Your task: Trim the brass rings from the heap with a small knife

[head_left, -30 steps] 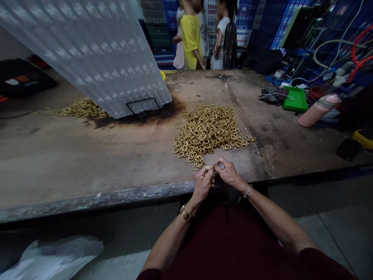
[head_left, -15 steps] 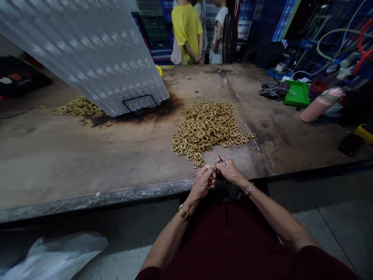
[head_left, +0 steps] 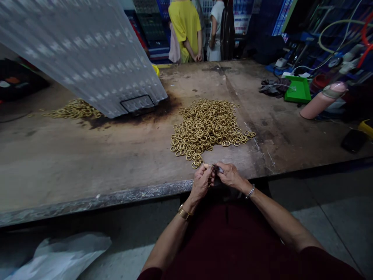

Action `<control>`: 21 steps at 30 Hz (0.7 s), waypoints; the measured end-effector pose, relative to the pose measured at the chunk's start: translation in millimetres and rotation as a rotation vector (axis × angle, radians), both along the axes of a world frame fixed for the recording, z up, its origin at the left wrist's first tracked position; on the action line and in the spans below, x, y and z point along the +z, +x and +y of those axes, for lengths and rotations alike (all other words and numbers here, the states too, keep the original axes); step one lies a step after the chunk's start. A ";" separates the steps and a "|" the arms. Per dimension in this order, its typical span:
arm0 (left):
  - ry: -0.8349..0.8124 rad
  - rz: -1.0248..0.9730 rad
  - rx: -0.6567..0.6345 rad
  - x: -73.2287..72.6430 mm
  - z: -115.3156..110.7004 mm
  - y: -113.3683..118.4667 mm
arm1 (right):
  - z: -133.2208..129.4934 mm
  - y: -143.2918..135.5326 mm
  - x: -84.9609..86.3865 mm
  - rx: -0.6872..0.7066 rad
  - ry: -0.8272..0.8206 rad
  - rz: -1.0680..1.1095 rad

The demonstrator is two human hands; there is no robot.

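Close to the bench's front edge, my left hand (head_left: 202, 181) is closed on brass-coloured rings, which show only in part between the fingers. My right hand (head_left: 230, 175) grips a small pointed tool (head_left: 219, 169) with a greyish body and a dark tip, perhaps a knife; its exact kind is too small to tell. The tool's tip meets the fingers of my left hand, where a ring is pinched. Just beyond both hands lies a heap of brass-coloured rings (head_left: 208, 124), with a few loose ones at its near end.
A tall grey ribbed panel (head_left: 96, 58) stands on the wooden bench (head_left: 131, 155), with more rings (head_left: 74, 109) behind it. A green tray (head_left: 297, 89), a pink bottle (head_left: 323, 102) and hoses are at the right. Two people (head_left: 186, 31) stand beyond the bench.
My right hand has turned the tool, so its tip, which pointed up and away, now lies against the ring at my left fingers. My left hand keeps its grip.
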State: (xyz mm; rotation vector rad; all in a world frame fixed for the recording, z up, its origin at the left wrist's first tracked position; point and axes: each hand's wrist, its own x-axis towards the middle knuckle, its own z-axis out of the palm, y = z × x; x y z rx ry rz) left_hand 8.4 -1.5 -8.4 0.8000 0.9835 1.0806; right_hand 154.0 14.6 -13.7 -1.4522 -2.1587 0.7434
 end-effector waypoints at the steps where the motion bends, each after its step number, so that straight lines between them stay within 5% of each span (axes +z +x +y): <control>1: 0.012 0.012 0.000 -1.9 0.1 -0.1 | 0.1 -0.4 0.7 0.002 -0.002 -0.020; 5: 0.040 0.053 0.000 -6.8 -1.0 -1.7 | 2.5 -0.5 6.9 0.035 -0.046 -0.103; 9: 0.029 0.045 -0.043 4.6 -8.5 -6.2 | 7.7 1.6 13.0 0.011 -0.075 -0.292; 14: -0.113 -0.003 -0.352 23.9 -28.1 -15.8 | 21.8 12.3 9.6 -0.153 -0.026 -0.412; 17: -0.255 0.028 -0.551 2.9 -39.2 -18.9 | 36.3 22.7 6.6 -0.313 0.045 -0.368; 21: -0.487 0.065 -0.531 -57.7 -42.8 -13.8 | 58.5 28.9 5.5 -0.493 0.070 -0.343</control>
